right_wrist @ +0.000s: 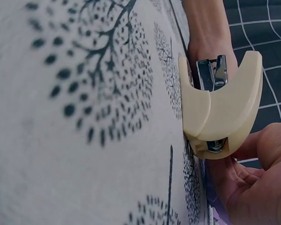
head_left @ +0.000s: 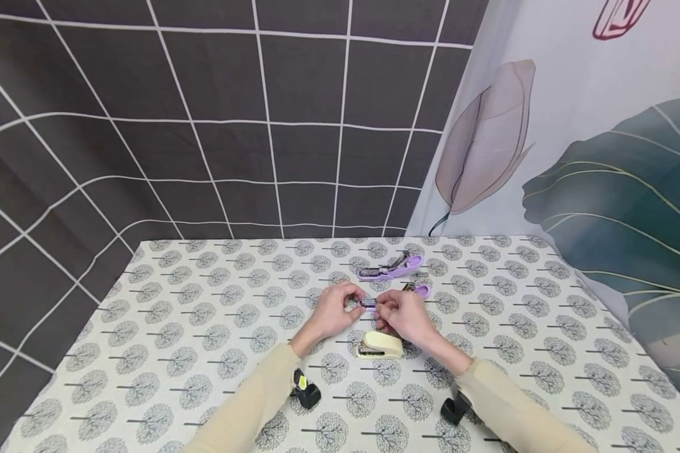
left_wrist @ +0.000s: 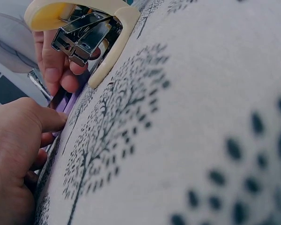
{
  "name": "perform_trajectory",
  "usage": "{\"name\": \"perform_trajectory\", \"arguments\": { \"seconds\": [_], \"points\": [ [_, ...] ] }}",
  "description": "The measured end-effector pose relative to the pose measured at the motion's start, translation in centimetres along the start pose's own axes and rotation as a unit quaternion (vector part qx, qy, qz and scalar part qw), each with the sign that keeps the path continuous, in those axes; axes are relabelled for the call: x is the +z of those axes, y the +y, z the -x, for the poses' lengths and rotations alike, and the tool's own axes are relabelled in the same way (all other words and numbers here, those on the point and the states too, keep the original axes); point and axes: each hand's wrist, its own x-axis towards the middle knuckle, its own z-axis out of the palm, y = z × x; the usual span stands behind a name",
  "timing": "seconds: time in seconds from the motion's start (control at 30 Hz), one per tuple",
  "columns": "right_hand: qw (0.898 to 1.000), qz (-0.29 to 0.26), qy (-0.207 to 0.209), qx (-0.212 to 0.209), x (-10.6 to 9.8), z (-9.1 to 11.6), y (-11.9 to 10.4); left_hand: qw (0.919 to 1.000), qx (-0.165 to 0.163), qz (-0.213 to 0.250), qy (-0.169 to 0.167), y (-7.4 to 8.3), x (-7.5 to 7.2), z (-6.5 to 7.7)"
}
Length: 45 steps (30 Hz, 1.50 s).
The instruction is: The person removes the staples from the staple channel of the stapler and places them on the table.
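Observation:
A purple stapler (head_left: 371, 308) lies on the cloth between the two hands, its opened rear part (head_left: 424, 291) showing behind the right hand. My left hand (head_left: 335, 307) pinches its front end with thumb and fingers. From the other side, my right hand (head_left: 405, 314) holds it with bent fingers close to the metal staple channel. In the left wrist view, the fingertips of both hands meet the purple base (left_wrist: 71, 101). Whatever small piece the right fingertips may pinch is hidden. A cream stapler (head_left: 381, 345) sits nearer the body, its metal jaw (left_wrist: 86, 40) visible in the left wrist view.
Behind the hands lies a second purple stapler (head_left: 393, 268) with its top swung up. The table is covered with a tree-print cloth (head_left: 232, 365). A dark gridded curtain (head_left: 215, 151) stands at the back, a leaf-print curtain (head_left: 600, 189) at the right.

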Motion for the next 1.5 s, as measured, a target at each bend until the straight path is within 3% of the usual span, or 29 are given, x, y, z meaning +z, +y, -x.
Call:
{"name": "perform_trajectory", "arguments": {
  "seconds": [0.23, 0.33, 0.53, 0.7, 0.8, 1.17, 1.5],
  "points": [
    [1.000, -0.014, -0.007, 0.017, 0.1, -0.1, -0.2, 1.0000, 0.003, -0.003, 0.002, 0.0, 0.0, 0.0],
    [0.997, -0.051, -0.015, 0.047, 0.1, -0.2, -0.3, 1.0000, -0.001, -0.004, 0.001, 0.0, 0.0, 0.1],
    [0.980, -0.161, -0.018, 0.118, 0.2, -0.4, -0.5, 1.0000, 0.000, -0.007, 0.004, 0.0, 0.0, 0.1],
    [0.972, -0.191, -0.002, 0.134, 0.5, -0.3, -0.6, 1.0000, -0.003, -0.005, 0.002, 0.1, 0.0, 0.2],
    [0.974, -0.184, 0.006, 0.130, 0.7, -0.3, -0.8, 1.0000, -0.003, -0.007, 0.002, 0.0, 0.1, 0.1],
    [0.989, -0.074, 0.043, 0.119, 1.3, -0.8, -1.3, 0.9998, 0.011, -0.010, 0.010, -0.1, 0.1, 0.1],
    [0.993, -0.052, 0.049, 0.097, 1.4, -0.9, -1.1, 0.9998, 0.011, -0.013, 0.009, 0.0, 0.1, 0.1]
  ]
}}
